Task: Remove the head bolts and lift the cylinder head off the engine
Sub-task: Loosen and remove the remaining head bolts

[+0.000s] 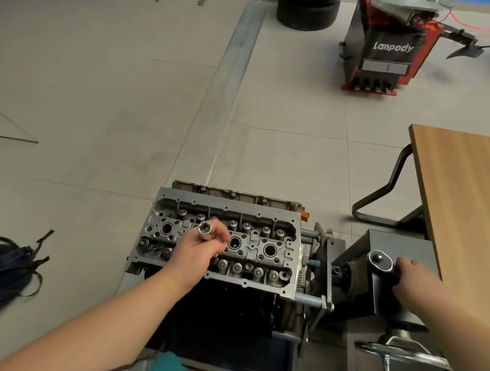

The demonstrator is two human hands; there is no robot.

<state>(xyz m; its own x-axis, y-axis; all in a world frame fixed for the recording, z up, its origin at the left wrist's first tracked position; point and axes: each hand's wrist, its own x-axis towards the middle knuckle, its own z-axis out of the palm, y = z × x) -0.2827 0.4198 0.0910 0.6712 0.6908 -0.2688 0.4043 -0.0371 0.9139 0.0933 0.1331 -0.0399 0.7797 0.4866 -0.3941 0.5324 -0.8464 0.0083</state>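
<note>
A chrome cylindrical socket [205, 230] is pinched upright, open end up, by the fingers of the left hand [198, 254] above the cast grey cylinder head [259, 251]; the head's long axis runs left to right on the engine stand [322, 273]; a polished ratchet [380, 261] is gripped by the right hand [416, 282] atop a black metal box [381, 288] beside the wood-grain bench [474, 194].

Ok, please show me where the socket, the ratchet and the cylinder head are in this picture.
socket [205, 229], head view, on its open hollow end, above the left hand's fingers.
ratchet [380, 261], head view, on its round shiny head, beside the right hand.
cylinder head [270, 250], head view, on the round well near its right end.
</note>
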